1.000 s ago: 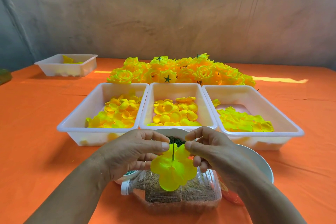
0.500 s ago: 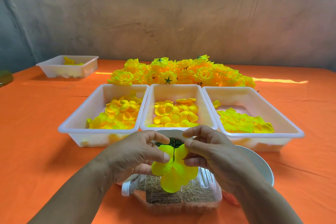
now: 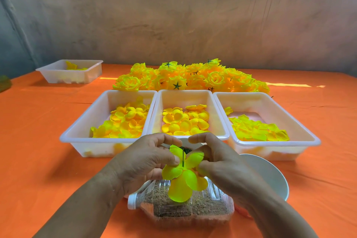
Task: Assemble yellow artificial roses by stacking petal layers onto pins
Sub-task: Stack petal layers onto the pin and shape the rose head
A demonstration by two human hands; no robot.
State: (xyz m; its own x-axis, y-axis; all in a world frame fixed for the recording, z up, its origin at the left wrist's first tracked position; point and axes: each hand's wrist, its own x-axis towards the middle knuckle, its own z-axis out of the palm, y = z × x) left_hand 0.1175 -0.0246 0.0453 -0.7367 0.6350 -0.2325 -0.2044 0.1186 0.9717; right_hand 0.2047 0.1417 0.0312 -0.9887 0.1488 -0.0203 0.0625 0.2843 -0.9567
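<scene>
1. Currently the petal layer (image 3: 183, 179) sits threaded on the green pin (image 3: 182, 157). You're holding it up above the sand-filled bottle (image 3: 185, 208), just short of the middle tray (image 3: 185, 92).
2. Your left hand (image 3: 146, 160) pinches the layer's left lobe between thumb and fingers, right beside the pin. Your right hand (image 3: 218, 164) has its fingers curled and pinches the right lobe, index finger raised above. The petals hide the pin's lower end, so I can't tell what anchors it.
3. Handling, my read: thin fabric, near weightless, floppy. The lobes droop, so they won't carry a push. Grip far out and it just folds.
4. Take hold close to the centre hole, on both sides of the pin, and slide evenly. Keep the pinch light, since a hard squeeze probably creases it.
5. The pin looks thin and stiff, likely with a pointed tip. Keep fingertips off its axis and don't lever it sideways.
6. Supply: the left tray (image 3: 92, 149) and middle tray hold cupped petals; the right tray (image 3: 270, 152) holds flatter greenish ones. Loose pieces likely cling together, so peel off one at a time.
7. Dark green bits (image 3: 185, 149) sit just behind the petals, maybe spare pins. They're too hidden to say.
8. Further out, the finished roses (image 3: 193, 79) are piled behind the trays and a white bowl (image 3: 270, 176) sits by your right wrist. A fourth tray (image 3: 81, 77) is far left on the orange cloth (image 3: 38, 150).
</scene>
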